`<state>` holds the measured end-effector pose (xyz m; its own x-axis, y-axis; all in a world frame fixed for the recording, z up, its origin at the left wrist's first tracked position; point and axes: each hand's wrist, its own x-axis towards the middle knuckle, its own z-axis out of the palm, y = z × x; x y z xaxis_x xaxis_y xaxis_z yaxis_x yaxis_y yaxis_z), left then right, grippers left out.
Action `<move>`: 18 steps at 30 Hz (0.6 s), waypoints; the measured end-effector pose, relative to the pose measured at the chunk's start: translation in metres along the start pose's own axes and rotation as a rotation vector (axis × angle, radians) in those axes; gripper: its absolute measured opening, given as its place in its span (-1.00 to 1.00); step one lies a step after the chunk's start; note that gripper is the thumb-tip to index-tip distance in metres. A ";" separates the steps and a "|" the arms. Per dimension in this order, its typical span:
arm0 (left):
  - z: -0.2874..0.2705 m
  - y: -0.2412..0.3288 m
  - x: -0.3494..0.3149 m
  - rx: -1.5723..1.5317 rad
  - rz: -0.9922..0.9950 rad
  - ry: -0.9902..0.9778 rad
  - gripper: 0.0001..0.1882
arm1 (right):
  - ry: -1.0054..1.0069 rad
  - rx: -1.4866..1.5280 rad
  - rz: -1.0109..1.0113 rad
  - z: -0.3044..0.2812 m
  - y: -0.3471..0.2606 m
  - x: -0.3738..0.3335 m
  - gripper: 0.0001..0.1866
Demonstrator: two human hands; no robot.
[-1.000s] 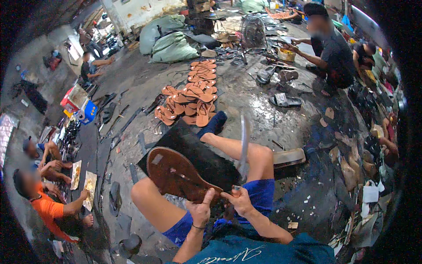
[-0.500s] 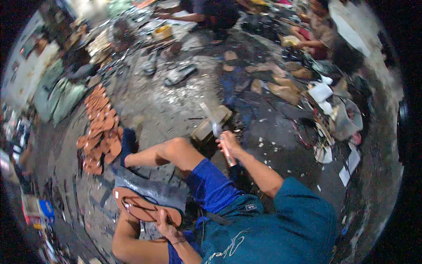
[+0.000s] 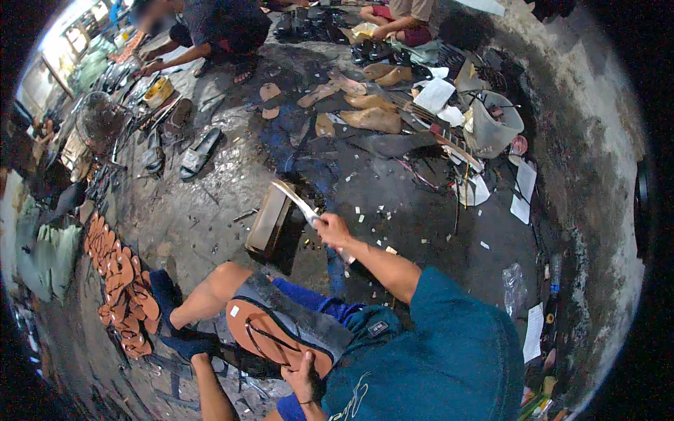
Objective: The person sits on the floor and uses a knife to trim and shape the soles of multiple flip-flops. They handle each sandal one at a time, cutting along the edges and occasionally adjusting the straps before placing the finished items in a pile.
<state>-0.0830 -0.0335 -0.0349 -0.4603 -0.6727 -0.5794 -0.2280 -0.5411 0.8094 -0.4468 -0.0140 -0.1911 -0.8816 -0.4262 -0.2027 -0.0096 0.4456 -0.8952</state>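
My left hand [image 3: 304, 375] grips the heel end of a flip-flop [image 3: 263, 337], thumb on top of the footbed. The flip-flop has a tan-orange footbed, dark thong straps and a small white label at its toe. It rests on a grey sheet [image 3: 309, 319] draped over my thigh. Out to the right, my right hand [image 3: 333, 231] is closed round the handle of a slim hand tool [image 3: 298, 202] with a long, pale metal front; its exact kind is unclear. The tool's tip appears above a brown box-like block [image 3: 269, 219] on the floor.
Many tan flip-flops [image 3: 123, 281] lie piled at the left, near my foot. Loose slippers [image 3: 200, 153], wooden shoe lasts [image 3: 372, 119] and a whitish bucket [image 3: 495, 126] stand farther off. Scraps litter the dark floor. Two people [image 3: 225, 28] [image 3: 407, 21] sit or crouch at the back.
The view has swung to the right. The flip-flop and grey sheet now lie higher on my thigh, nearer my body. Both hands keep their hold.
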 end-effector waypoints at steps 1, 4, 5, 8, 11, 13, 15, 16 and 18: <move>0.001 0.000 0.002 0.032 0.034 0.012 -0.53 | 0.114 -0.186 -0.223 -0.008 0.005 0.015 -0.69; 0.003 -0.014 0.013 0.070 0.090 -0.033 -0.47 | 0.240 -0.277 -0.299 -0.023 0.016 0.022 -0.65; 0.004 -0.010 0.012 0.037 0.087 0.014 -0.48 | 0.201 -0.255 -0.375 -0.003 -0.011 0.025 -0.65; 0.008 -0.007 0.008 0.009 0.058 0.116 -0.50 | 0.117 -0.420 -0.523 0.024 -0.049 0.030 -0.63; 0.012 -0.013 0.009 0.045 0.041 0.187 -0.54 | 0.023 -0.599 -0.503 0.027 -0.054 0.035 -0.57; 0.014 -0.006 0.006 0.013 0.035 0.188 -0.59 | -0.015 -0.672 -0.487 0.038 -0.043 0.032 -0.53; 0.012 0.000 0.005 0.035 -0.034 0.256 -0.70 | -0.085 -0.708 -0.540 0.048 -0.027 0.008 -0.48; 0.017 0.015 0.001 0.072 -0.041 0.234 -0.70 | -0.045 -0.655 -0.560 0.048 -0.011 -0.015 -0.47; 0.018 0.003 0.014 0.028 -0.002 0.139 -0.70 | -0.057 -0.543 -0.610 0.022 0.011 -0.065 -0.49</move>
<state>-0.1058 -0.0351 -0.0390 -0.3368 -0.7360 -0.5873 -0.2532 -0.5299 0.8093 -0.3791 0.0007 -0.1963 -0.6219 -0.7501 0.2249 -0.7200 0.4349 -0.5408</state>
